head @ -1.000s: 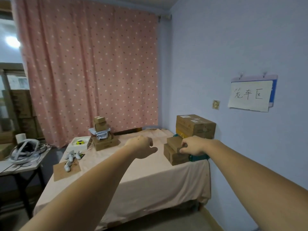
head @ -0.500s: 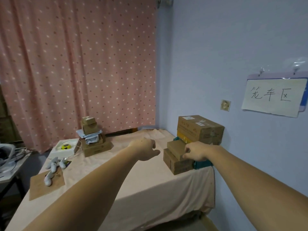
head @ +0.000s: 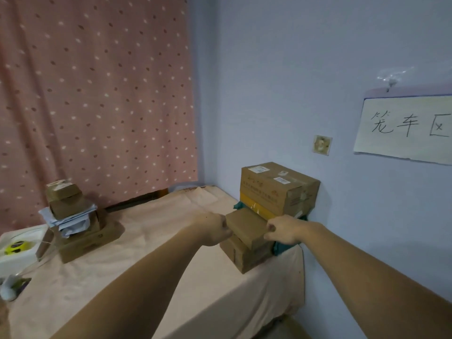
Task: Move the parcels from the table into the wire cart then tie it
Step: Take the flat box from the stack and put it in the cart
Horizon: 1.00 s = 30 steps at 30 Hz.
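Note:
A small brown parcel (head: 245,225) lies on top of a second brown box (head: 241,254) at the right side of the cloth-covered table (head: 151,272). My left hand (head: 212,230) grips its left end and my right hand (head: 281,231) grips its right end. Behind it a large cardboard box (head: 278,188) rests on a yellow box (head: 256,209) against the wall. Another stack of brown parcels (head: 73,216) with white mailers stands at the table's left. No wire cart is in view.
A teal cloth (head: 285,248) shows under the right-hand boxes. A white box with a yellow tape measure (head: 17,250) sits at the far left edge. The blue wall with a paper sign (head: 403,128) runs close along the table's right side; a pink dotted curtain (head: 93,94) hangs behind.
The view has come closer and turned right. My left hand has moved right from mid-table onto the small parcel's left end. My right hand stays on its right end.

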{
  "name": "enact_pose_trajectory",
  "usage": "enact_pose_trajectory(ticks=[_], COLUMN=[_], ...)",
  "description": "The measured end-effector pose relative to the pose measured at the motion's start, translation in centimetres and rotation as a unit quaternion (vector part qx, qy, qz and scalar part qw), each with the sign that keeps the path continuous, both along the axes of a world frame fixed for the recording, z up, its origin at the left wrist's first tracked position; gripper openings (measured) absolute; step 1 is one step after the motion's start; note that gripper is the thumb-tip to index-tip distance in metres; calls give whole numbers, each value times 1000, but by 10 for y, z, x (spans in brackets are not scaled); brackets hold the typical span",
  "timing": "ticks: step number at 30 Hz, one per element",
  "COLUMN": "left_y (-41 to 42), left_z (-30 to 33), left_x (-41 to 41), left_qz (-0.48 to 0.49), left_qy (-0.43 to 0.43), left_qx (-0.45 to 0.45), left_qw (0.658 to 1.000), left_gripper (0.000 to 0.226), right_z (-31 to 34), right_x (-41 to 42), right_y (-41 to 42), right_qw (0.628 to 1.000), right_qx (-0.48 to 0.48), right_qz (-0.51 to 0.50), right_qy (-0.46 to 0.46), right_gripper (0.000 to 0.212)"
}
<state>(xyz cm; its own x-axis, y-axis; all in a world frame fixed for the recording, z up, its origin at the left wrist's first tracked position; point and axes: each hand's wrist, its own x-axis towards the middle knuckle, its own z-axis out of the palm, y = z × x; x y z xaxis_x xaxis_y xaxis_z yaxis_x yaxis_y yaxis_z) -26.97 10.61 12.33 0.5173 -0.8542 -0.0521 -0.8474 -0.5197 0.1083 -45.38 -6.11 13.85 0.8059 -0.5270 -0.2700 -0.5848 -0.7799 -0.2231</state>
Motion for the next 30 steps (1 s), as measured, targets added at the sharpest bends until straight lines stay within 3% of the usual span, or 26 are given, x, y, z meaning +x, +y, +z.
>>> enact_pose_trajectory(ticks=[7,19,23,27,30], left_y=[-91,-211,-251,-283,-308], left_z=[-37,-104,-137,-177,-206], left_x=[73,196,241,267,278], left_qz=[-17,-68,-77,-14,37], left_qy=[13,49,90,145,227], left_qx=[7,81,103,60,11], left_qw=[1000,993,988,987,973], left_gripper=[56,53,58,80,80], right_z=[-27,-118,-156,-181,-199], right_x=[66,170,194,201,201], right_y=[-86,-190,-212,-215,-213], right_qw=[999,989,982,954,891], right_qx=[14,73,77,117,222], right_qz=[-20,-83,-147,-261,-393], right_qy=[38,98,91,90,49], right_gripper=[46,39,37,48,52])
